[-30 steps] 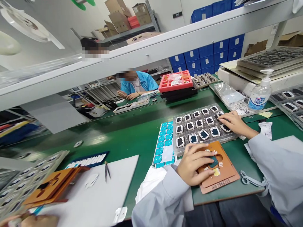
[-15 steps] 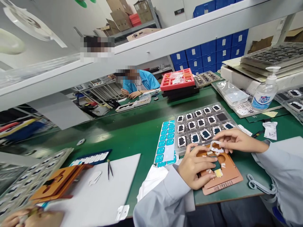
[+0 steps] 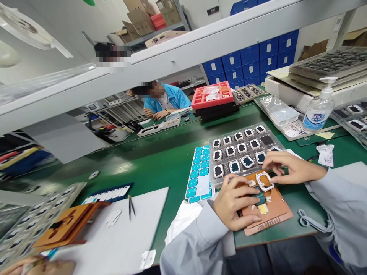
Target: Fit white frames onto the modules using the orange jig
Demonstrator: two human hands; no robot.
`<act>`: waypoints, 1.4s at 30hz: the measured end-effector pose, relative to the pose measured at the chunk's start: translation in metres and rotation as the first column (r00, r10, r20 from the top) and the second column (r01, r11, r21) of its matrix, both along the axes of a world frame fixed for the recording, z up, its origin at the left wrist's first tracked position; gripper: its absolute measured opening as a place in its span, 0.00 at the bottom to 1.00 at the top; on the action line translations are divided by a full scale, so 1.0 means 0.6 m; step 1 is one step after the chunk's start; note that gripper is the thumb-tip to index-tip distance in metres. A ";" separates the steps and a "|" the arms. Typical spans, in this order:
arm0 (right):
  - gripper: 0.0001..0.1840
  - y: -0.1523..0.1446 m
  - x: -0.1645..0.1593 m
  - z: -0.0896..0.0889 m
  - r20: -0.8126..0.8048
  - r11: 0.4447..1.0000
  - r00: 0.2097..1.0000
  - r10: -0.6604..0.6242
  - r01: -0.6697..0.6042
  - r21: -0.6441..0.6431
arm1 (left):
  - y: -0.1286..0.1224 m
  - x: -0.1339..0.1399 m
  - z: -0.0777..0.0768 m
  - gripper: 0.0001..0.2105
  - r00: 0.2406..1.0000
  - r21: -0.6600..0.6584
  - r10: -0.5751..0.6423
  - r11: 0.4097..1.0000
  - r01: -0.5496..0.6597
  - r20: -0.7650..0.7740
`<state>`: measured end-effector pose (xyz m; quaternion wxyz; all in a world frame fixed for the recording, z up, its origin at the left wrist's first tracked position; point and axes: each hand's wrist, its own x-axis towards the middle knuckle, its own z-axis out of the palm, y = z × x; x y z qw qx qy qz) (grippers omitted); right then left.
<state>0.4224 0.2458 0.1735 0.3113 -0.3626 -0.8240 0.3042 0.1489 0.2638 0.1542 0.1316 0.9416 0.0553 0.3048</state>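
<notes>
So the right hand [image 3: 296, 167] had a white ring [image 3: 259, 184] pinched at its right edge between thumb and fingers, over the upper part of an orange board [image 3: 275, 209] in the lower right of the picture. Couldn't tell if the ring touched the board or was just above it. The left hand [image 3: 235, 202] was spread across the board's left side, not clamped on anything, fingertips on a dark teal piece [image 3: 261, 196] just below the ring. A little yellow tab [image 3: 263, 209] was right by that. Just behind the board sat a clear tray [image 3: 225, 162] with rows of similar rings with dark middles, and a sheet of blue stickers [image 3: 192, 182] lay along its left side, all on a green tabletop [image 3: 137, 160]. A pump bottle [image 3: 317, 114] stood toward the right edge. Over at lower left, tweezers [image 3: 131, 208] lay on a white mat [image 3: 114, 244].
</notes>
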 end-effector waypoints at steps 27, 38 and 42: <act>0.14 -0.016 -0.026 0.002 0.140 0.943 0.981 0.135 -0.171 0.284 | -0.006 0.012 0.002 0.06 0.905 -0.213 0.398 0.907 -0.363 0.151; 0.16 -0.034 -0.050 -0.008 0.146 0.959 0.989 0.033 -0.072 0.275 | -0.014 0.009 0.009 0.21 0.931 -0.194 0.354 0.923 -0.332 0.093; 0.18 -0.035 -0.047 -0.003 0.152 0.965 0.988 0.001 -0.041 0.258 | -0.017 0.009 0.010 0.22 0.922 -0.147 0.378 0.920 -0.364 0.087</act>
